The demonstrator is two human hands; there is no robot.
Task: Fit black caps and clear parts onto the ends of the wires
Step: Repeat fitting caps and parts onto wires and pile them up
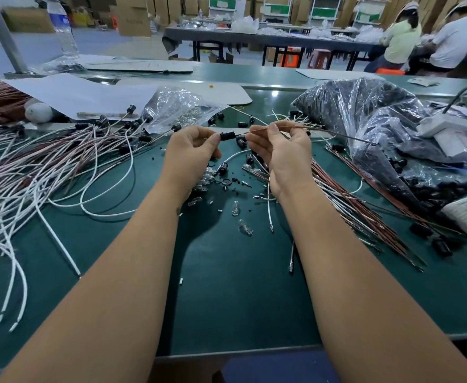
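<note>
My left hand (191,150) pinches a small black cap (227,136) between thumb and fingers above the green table. Just to its right, my right hand (282,153) pinches a thin brown wire (323,130) near its end. The wire's tip points at the cap's open side and runs off to the right. Loose black caps (242,142) lie behind my hands. Small clear parts (245,227) are scattered on the mat below them. A heap of white and brown wires with caps fitted (61,161) spreads across the left.
A large plastic bag of black caps (379,128) fills the right side. A smaller clear bag (179,109) lies behind my left hand. Bare brown wires (365,214) fan out at the right. White sheets (74,95) and a water bottle (63,31) stand at the back left.
</note>
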